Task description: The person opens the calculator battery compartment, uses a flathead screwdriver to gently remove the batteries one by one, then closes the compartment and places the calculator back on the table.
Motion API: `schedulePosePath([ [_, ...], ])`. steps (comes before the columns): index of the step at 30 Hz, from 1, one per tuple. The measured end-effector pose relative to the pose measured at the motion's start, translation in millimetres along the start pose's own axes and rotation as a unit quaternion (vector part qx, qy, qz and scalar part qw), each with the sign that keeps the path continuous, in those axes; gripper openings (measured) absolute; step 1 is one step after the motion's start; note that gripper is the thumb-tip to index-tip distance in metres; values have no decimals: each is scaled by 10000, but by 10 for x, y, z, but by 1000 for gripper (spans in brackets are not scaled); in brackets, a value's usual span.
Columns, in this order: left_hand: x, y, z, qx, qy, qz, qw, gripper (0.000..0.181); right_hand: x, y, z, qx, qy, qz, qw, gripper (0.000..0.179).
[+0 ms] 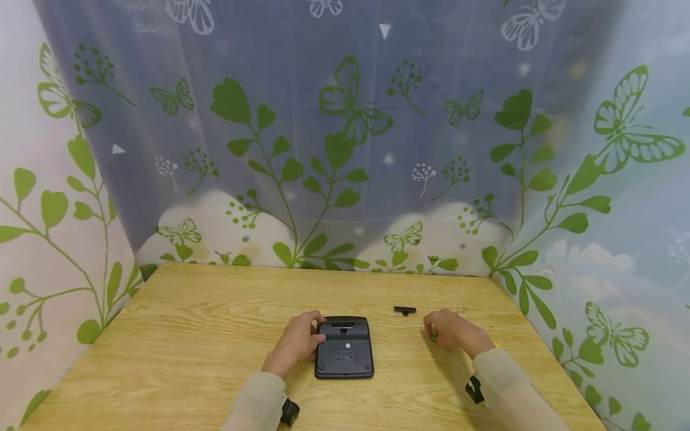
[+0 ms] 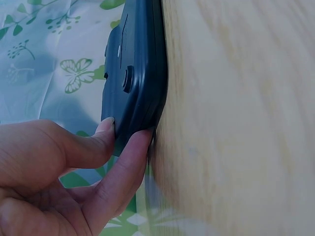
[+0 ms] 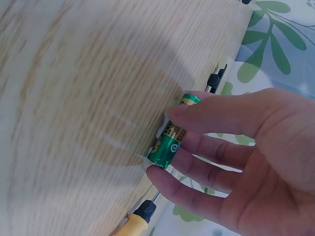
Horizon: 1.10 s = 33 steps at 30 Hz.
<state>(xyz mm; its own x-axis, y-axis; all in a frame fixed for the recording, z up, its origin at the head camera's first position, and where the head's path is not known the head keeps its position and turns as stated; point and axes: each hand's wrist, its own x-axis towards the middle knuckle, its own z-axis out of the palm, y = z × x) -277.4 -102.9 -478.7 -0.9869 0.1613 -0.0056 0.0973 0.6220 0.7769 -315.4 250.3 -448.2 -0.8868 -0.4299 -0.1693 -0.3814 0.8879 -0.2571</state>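
Note:
A black calculator point(image 1: 345, 353) lies face down on the wooden table, its battery compartment point(image 1: 342, 327) uncovered near the far end. My left hand point(image 1: 296, 340) pinches its left edge, with the thumb point(image 2: 93, 147) on the back face and a finger against the side near the tabletop. To the right, my right hand point(image 1: 453, 330) holds a green and gold battery point(image 3: 167, 142) between thumb and fingers, low over the table. A small black battery cover point(image 1: 405, 310) lies beyond, between the two hands.
A screwdriver with a yellow handle point(image 3: 134, 223) lies by the right hand, mostly hidden behind it in the head view. Patterned curtains point(image 1: 345, 179) with green leaves and butterflies stand behind the table and at both sides.

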Motion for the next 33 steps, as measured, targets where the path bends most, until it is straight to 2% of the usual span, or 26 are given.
schedulePosePath([
  [21, 1, 5, 6, 35, -17, -96, 9999, 30, 8, 46, 35, 19, -72, 89, 9999, 37],
  [30, 9, -11, 14, 51, 7, -41, 10000, 30, 0, 53, -43, 16, -130, 129, 9998, 37],
  [33, 9, -14, 12, 43, 6, -48, 10000, 31, 25, 42, -81, -130, -59, -37, 9999, 33],
])
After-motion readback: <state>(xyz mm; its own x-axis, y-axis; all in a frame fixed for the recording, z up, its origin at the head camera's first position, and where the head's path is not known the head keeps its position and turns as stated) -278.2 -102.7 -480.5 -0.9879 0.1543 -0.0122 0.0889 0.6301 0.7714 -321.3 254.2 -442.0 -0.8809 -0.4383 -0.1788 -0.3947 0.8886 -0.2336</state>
